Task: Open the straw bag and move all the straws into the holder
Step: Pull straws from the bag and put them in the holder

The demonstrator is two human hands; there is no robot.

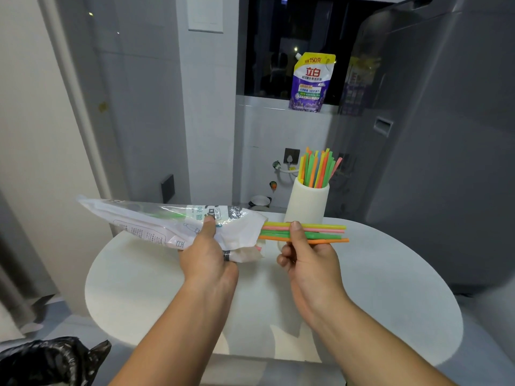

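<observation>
My left hand (207,256) grips the white plastic straw bag (156,222) near its open end, holding it level above the round white table (390,288). A bundle of yellow, pink, green and orange straws (320,232) sticks out of the bag's mouth to the right. My right hand (306,257) pinches that bundle, thumb on top. Behind it stands the white cylindrical holder (306,203), with several coloured straws (317,169) upright in it. A green straw shows faintly inside the bag.
A purple detergent pouch (310,82) sits on the ledge at the back. A grey appliance (446,135) rises at the right. A black plastic bag (50,360) lies at the lower left. Wall sockets and small hooks are behind the holder.
</observation>
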